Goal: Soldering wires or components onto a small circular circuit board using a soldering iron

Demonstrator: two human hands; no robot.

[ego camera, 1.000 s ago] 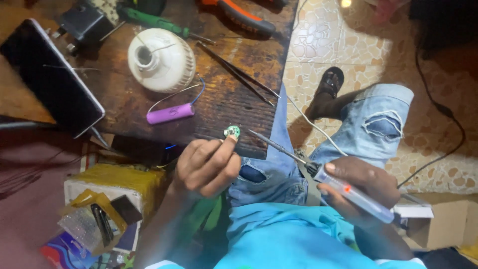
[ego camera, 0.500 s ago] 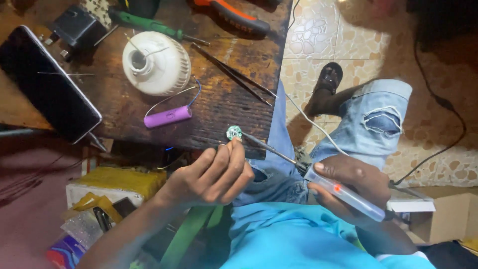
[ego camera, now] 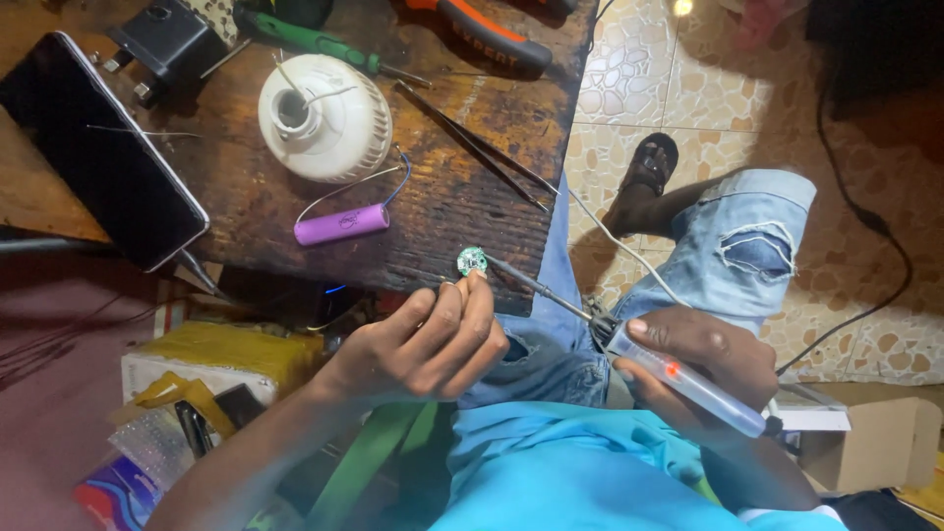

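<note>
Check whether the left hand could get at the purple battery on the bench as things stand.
Probably yes, but not freely: the left hand pinches the small round board. The purple battery lies close by on the wooden bench, with nothing between.

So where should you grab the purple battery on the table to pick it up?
Probably around its middle, pinching the long rounded sides from above. The purple battery lies flat on the wooden table, so its sides are open. Its right end has thin wires attached, so stay off that end. The white bulb housing sits close behind it, so coming from the near side looks easier.

Dark phone screen [ego camera: 98, 157], cardboard box [ego camera: 870, 447]
</note>
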